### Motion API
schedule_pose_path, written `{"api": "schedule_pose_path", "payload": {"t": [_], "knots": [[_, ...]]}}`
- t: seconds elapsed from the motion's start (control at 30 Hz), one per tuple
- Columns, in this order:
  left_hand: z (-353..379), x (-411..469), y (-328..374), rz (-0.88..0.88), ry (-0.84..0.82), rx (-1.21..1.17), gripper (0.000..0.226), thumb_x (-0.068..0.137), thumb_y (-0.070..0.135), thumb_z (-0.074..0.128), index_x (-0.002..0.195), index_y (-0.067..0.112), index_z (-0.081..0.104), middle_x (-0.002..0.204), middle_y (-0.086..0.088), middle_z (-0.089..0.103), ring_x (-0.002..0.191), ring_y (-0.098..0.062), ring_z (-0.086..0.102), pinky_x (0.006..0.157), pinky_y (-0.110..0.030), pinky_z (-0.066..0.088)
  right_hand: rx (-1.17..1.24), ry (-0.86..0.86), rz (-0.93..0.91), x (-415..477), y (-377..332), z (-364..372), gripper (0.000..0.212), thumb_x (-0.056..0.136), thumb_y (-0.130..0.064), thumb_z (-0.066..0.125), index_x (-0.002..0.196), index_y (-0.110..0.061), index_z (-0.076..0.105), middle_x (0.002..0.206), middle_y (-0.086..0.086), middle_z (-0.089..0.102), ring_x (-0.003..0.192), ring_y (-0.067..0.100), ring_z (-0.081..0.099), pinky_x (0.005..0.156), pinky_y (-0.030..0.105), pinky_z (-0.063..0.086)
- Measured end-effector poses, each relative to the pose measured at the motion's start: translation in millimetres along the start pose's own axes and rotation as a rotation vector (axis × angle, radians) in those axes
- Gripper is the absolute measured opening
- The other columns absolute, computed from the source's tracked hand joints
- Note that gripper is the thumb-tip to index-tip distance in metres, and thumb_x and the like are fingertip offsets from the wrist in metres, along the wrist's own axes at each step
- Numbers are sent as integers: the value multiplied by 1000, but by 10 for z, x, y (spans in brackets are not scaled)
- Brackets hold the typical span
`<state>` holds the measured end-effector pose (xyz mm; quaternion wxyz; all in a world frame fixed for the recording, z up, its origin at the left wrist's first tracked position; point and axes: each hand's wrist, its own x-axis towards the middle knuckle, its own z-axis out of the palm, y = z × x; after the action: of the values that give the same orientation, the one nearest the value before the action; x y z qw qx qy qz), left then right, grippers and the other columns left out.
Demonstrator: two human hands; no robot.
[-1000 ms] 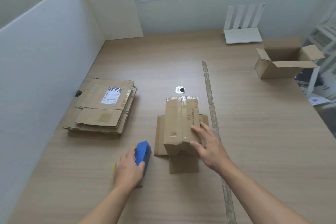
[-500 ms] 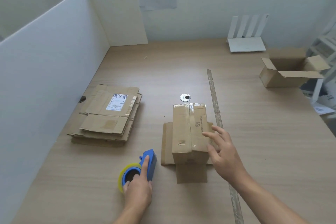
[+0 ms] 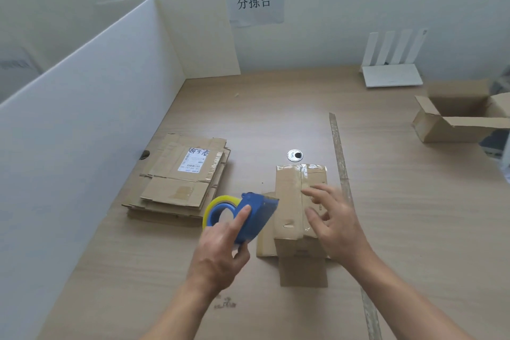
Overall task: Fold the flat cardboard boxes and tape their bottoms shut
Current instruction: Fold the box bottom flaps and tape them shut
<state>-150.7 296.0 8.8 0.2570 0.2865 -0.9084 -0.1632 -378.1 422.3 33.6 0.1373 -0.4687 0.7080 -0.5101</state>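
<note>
left hand (image 3: 218, 251) grips the blue tape dispenser (image 3: 255, 219), right hand (image 3: 338, 228) spread loose over the folded, tape-seamed box (image 3: 288, 196).

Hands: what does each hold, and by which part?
Left hand grips the tape dispenser by its blue body; right hand holds nothing, open over the box.

Just a person's two hands tbh; left hand (image 3: 220, 246) left of the cardboard box (image 3: 288, 190), right hand (image 3: 339, 229) at its right side; both forearms (image 3: 176, 312) bare.
</note>
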Motion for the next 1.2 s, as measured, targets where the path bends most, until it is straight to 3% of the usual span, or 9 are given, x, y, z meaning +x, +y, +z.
{"api": "schedule_pose_path", "payload": {"t": [0.1,0.2,0.3,0.5,0.63,0.83,0.93,1.07,1.2], "knots": [[-85,72,19,194,-1,60,76,83,28,62,152,30,29,78,5,57,69,-14,47,68,-28,40,27,-205,44,104,-111,-17,42,91,-8,64,107,-46,59,107,-13,65,94,2,61,71,13,46],[-125,95,69,277,8,90,71,90,37,61,152,28,29,79,5,54,68,-16,46,68,-28,37,37,-314,85,153,-135,-25,37,94,-15,62,108,-50,59,106,-15,68,95,2,63,79,24,52],[-185,108,83,356,15,162,67,93,33,60,152,29,29,81,5,54,70,-17,46,68,-30,38,100,-306,122,170,-173,-92,31,96,-20,63,110,-48,62,104,-16,69,96,1,64,83,30,54],[-235,137,111,311,5,169,69,91,32,59,152,29,28,89,5,61,75,-17,53,74,-30,41,207,-386,151,206,-238,-221,28,93,-17,66,110,-39,68,95,-26,69,88,0,64,77,20,52],[-240,170,144,325,-7,183,77,89,32,58,156,28,20,90,5,63,74,-18,56,75,-31,42,208,-410,101,237,-242,-207,34,93,-19,67,113,-45,65,99,-11,67,93,7,62,80,27,54],[-315,200,155,378,-15,208,75,89,30,60,155,28,23,93,3,66,77,-20,59,76,-32,45,176,-492,65,211,-281,-226,27,100,-27,55,124,-36,66,122,-18,59,116,3,55,96,26,46],[-321,218,158,405,-49,215,78,87,27,63,154,29,23,97,2,68,78,-21,62,75,-34,46,169,-480,90,192,-279,-201,29,98,-28,59,125,-38,63,122,-20,56,113,3,55,92,28,50],[-334,209,177,433,-89,207,84,85,26,66,156,31,21,98,3,68,78,-21,62,75,-34,48,203,-423,139,183,-262,-202,22,92,-23,69,106,-40,67,107,-21,61,104,3,59,88,28,51],[-396,196,212,454,-157,194,87,81,27,67,155,35,23,94,7,66,75,-21,62,75,-33,50,200,-380,174,170,-185,-206,9,91,-19,69,91,-27,74,96,-13,65,97,6,61,88,22,46]]}}
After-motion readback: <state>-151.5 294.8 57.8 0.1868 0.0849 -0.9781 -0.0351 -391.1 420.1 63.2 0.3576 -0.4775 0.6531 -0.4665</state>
